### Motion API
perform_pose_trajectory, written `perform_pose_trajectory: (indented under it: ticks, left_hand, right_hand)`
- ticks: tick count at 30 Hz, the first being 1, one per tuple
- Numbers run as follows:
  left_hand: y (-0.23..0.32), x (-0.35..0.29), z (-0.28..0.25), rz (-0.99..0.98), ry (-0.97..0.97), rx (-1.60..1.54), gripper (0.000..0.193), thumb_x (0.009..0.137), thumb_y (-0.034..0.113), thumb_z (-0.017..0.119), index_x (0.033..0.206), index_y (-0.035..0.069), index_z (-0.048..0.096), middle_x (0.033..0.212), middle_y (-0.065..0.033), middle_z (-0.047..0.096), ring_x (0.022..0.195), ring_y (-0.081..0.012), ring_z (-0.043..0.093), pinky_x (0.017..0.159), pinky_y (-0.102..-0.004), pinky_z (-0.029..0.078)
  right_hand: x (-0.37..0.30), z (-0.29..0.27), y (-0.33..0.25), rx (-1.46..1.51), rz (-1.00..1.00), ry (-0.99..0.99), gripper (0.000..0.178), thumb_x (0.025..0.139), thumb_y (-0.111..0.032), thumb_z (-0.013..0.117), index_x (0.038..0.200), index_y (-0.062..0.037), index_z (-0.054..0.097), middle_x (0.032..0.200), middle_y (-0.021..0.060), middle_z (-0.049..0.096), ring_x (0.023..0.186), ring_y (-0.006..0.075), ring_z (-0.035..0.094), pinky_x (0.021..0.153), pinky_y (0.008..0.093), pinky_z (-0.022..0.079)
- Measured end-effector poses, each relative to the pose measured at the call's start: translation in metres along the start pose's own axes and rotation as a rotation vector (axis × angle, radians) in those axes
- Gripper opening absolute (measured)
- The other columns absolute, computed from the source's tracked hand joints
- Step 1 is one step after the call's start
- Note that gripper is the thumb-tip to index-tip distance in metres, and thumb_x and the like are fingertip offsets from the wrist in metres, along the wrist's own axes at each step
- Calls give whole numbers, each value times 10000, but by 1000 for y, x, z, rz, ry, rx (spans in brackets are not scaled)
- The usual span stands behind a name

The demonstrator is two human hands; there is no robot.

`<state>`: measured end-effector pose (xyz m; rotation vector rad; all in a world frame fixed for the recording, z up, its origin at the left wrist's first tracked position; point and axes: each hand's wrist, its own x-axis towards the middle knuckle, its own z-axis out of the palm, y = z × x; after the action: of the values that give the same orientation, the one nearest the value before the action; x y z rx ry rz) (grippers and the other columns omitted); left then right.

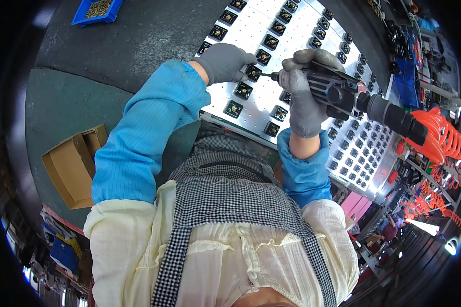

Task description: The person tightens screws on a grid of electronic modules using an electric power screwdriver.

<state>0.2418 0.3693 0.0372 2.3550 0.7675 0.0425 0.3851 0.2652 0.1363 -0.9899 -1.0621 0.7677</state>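
My right hand [306, 94], in a grey glove, is wrapped round a black power screwdriver [335, 92]. The thin bit points left and meets a small black square part [253, 73] on a white perforated panel [264, 105]. My left hand [223, 62], gloved in grey too, has its thumb and fingers closed about that same part, steadying it from the left. Rows of similar black square parts [244, 91] with brass-coloured centres stand on the panel. The bit's very tip is too small to make out.
A blue tray [112, 11] of small brass-coloured pieces sits at the far left of the dark bench. An open cardboard box [69, 171] lies at the near left. A red coiled hose [440, 135] runs from the screwdriver's rear. Another panel area with parts [361, 148] extends right.
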Motion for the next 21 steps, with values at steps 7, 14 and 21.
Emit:
perform_pose_trajectory:
  ticks: [7,14,21]
  left_hand:
    - [0,3,-4,14,-63,13,479,771,280,778,1212,163,632,933,-89,697,879,-276,682,785,-405,532]
    - [-3,8,1,38,-65,41,492,761,281,784,1210,152,631,931,-93,696,882,-278,679,788,-408,529]
    - [-4,10,-1,52,-88,4,491,766,269,782,1216,136,638,911,-97,690,882,-280,675,798,-408,527]
  right_hand:
    - [0,6,-1,-52,-5,48,456,818,91,675,1218,-48,507,1069,143,638,878,149,643,760,287,569]
    - [6,4,5,-160,-57,12,453,830,93,650,1242,-27,503,1114,189,624,909,196,666,720,300,585]
    - [8,3,5,-95,-67,-58,448,858,92,615,1276,-17,496,1164,236,606,931,234,678,665,304,596]
